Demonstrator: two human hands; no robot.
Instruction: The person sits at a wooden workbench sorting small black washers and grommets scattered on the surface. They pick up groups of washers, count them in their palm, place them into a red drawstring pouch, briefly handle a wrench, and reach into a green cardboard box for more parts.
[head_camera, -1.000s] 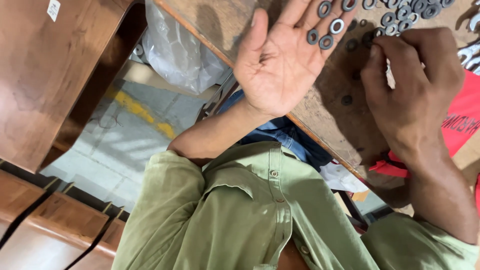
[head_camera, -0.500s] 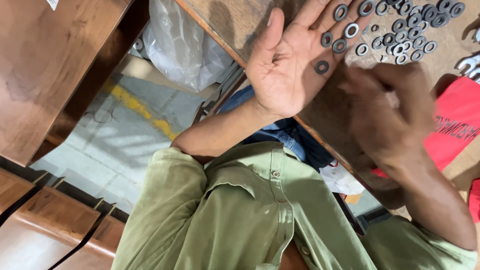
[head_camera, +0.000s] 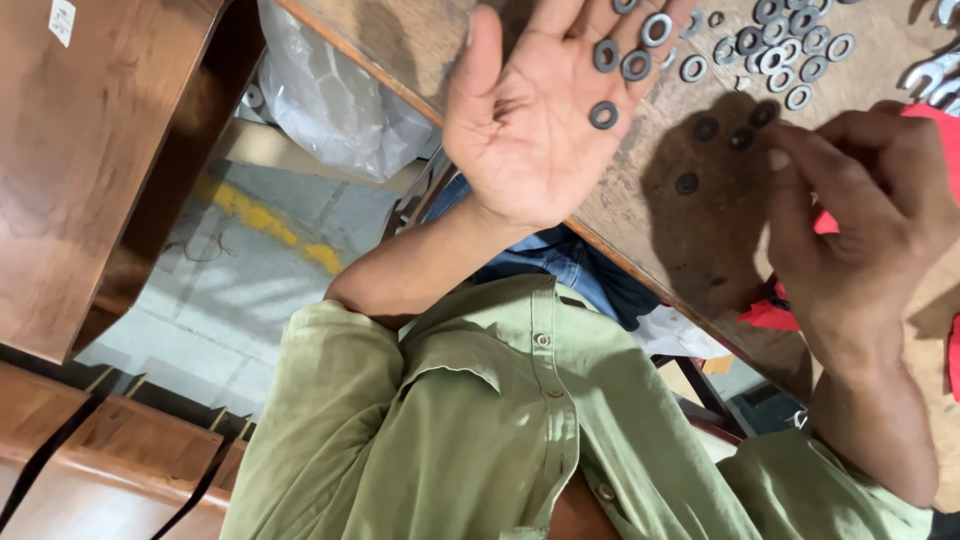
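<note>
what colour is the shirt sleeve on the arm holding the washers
Olive green; the sleeve shows best in the head view, below the open left hand with washers on it.

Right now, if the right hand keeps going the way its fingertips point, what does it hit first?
Most likely the dark washers lying on the wooden table just beyond the right hand fingertips; depth is hard to judge.
</note>
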